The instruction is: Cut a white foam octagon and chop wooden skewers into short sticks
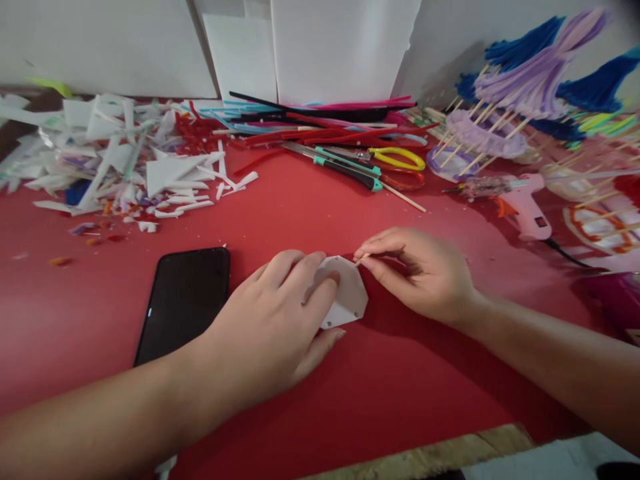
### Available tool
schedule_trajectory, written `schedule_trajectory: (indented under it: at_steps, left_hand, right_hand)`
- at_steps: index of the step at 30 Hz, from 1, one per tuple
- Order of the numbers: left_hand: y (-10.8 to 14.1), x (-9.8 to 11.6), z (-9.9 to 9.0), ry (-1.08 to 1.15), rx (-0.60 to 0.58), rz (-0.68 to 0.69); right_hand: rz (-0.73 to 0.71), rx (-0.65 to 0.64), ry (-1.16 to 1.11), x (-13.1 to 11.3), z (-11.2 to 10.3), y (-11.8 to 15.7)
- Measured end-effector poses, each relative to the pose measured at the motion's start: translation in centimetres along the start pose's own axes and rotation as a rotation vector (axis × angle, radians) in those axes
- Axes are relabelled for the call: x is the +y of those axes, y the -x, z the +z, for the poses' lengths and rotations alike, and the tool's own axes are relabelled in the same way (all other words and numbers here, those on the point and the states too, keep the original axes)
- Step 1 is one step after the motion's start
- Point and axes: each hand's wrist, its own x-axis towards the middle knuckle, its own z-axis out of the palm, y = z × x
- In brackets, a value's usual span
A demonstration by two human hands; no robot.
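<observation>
A small white many-sided piece [350, 293] with holes near its edge lies on the red table, partly hidden by my left hand [280, 313]. The fingers of that hand are bent over the piece and hold it. My right hand [425, 273] pinches a short thin wooden stick [362, 260] between thumb and forefinger. The stick's tip meets the upper right edge of the white piece, close to a corner. Whether it sits in a hole I cannot tell. Left of my left hand lies a black phone [185, 300].
White scraps [115, 153] pile up at the back left. Pipe cleaners [320, 120], a cutter knife [345, 167] and yellow-handled scissors [397, 158] lie at the back. A pink glue gun [525, 203] is on the right, near a lilac carousel-like model [525, 87] on sticks.
</observation>
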Motion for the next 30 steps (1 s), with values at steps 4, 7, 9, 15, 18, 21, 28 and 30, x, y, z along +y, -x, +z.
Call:
schedule_trajectory:
  at_steps: [4,7,9,15,18,21,28,30]
  left_hand:
    - [-0.02,-0.02,-0.03,-0.007,0.009,-0.001]
    - [0.0,0.0,-0.04,-0.007,0.011,0.006]
    - [0.02,0.0,-0.04,-0.007,0.009,0.007]
    - [0.02,-0.07,-0.06,-0.013,0.014,0.005]
    - [0.0,-0.08,-0.07,-0.019,0.018,0.007]
    - [-0.01,-0.07,-0.06,-0.02,0.017,0.003]
    - [0.01,-0.07,-0.02,-0.012,0.003,-0.003]
    - [0.0,-0.04,-0.02,-0.009,0.001,-0.008]
  right_hand:
    - [-0.005,-0.005,0.002,-0.02,0.02,-0.04]
    - [-0.013,-0.009,-0.002,0.02,0.08,-0.08]
    - [-0.017,-0.013,-0.002,0.04,0.07,-0.1]
    - [-0.048,-0.033,0.009,-0.2,-0.14,0.02]
    - [-0.06,-0.036,0.019,-0.34,-0.17,0.1]
    - [-0.067,-0.028,0.032,-0.31,-0.12,0.14]
    - [-0.059,-0.013,0.012,-0.04,-0.02,0.24]
    - [-0.059,-0.016,0.01,-0.08,-0.06,0.25]
